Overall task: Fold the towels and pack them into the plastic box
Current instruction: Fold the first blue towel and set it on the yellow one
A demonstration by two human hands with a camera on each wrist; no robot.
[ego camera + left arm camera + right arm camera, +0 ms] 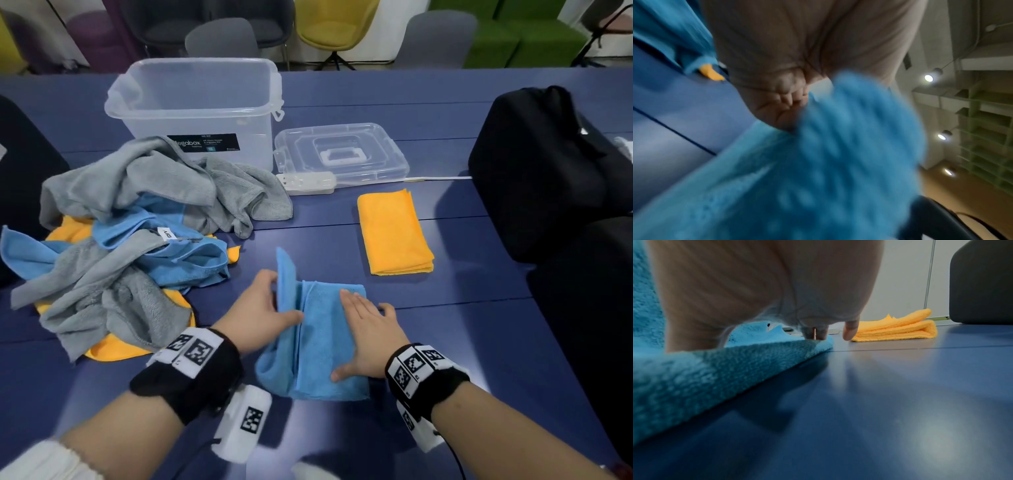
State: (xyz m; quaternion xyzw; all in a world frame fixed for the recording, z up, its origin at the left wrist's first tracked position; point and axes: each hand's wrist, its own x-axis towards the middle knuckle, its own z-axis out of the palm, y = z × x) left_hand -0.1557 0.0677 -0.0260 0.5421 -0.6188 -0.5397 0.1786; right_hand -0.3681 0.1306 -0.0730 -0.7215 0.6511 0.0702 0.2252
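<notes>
blue table [445, 342], black bag [548, 164], white power strip [308, 182], chairs [334, 24]

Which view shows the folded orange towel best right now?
The head view: the folded orange towel lies whole and unobstructed on the table, right of the blue towel. The right wrist view shows only its layered edge from table level. The left wrist view shows no folded towel.

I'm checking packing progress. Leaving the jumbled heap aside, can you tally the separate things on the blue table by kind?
Orange folded microfibre towel: 1
Blue half-folded microfibre towel: 1
Clear plastic box, with nothing in it: 1
Clear plastic lid: 1
White power strip: 1
Black fabric bag: 1
Total: 6
The heap of grey, blue and orange towels is too tangled to count.
</notes>
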